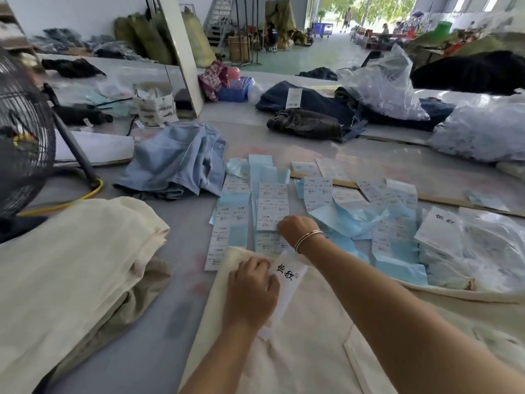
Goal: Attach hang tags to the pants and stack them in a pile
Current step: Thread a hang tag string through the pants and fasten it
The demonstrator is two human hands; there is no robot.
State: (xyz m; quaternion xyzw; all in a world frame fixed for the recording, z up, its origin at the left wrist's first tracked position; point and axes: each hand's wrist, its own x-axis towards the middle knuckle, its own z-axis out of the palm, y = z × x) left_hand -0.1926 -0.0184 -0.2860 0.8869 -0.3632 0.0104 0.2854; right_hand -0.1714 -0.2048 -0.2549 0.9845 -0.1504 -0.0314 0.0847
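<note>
Cream pants [306,345] lie at six o'clock. The left hand [251,291] pins a hang tag [287,282] on their waist; the right hand [297,229], at twelve, pinches a sticker sheet [271,211]. The thin sticker could tear or lift crooked. Stack [71,268] at nine.

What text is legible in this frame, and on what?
"110" and further characters: heads the sticker labels on the table; the rest is too small.
Two black brush characters: on the hang tag the left hand holds; not readable.
Similar characters: on the tag stack at right; blurred.
Print on the white bag: too blurred.
</note>
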